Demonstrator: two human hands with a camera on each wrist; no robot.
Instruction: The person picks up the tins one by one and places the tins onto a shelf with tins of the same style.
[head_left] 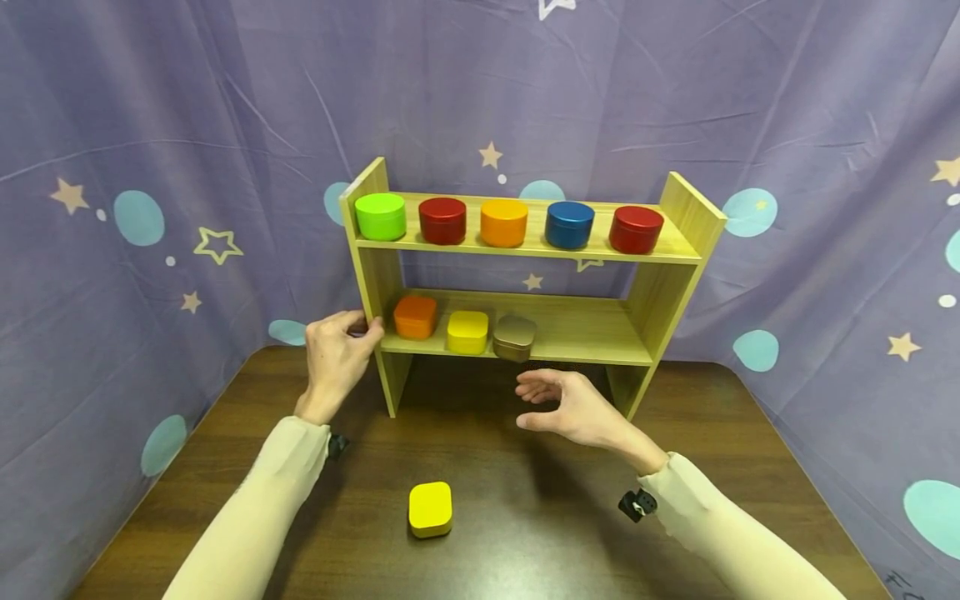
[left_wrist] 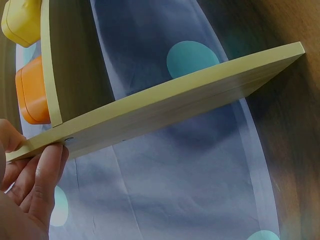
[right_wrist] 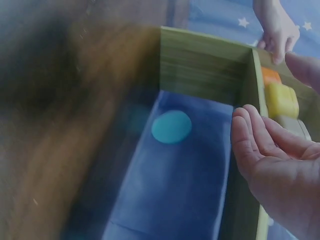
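Observation:
My left hand (head_left: 333, 358) pinches the left side panel of a two-tier wooden shelf (head_left: 570, 329), thumb on the front edge and fingers behind, as the left wrist view also shows. My right hand (head_left: 577, 408) hovers in front of the lower tier with fingers spread and nothing in it. Nearest to it is a bronze-grey square tin (head_left: 514, 337), standing at the tier's front edge. To the left of that tin stand a yellow square tin (head_left: 467, 332) and an orange square tin (head_left: 415, 317). Another yellow square tin (head_left: 431, 508) lies on the table in front.
Along the upper tier stand round tins: green (head_left: 380, 217), red (head_left: 442, 222), orange (head_left: 503, 223), blue (head_left: 569, 225) and a second red one (head_left: 636, 230). The shelf stands at the back of a dark wooden table (head_left: 525, 533), before a purple star-patterned curtain (head_left: 247, 108).

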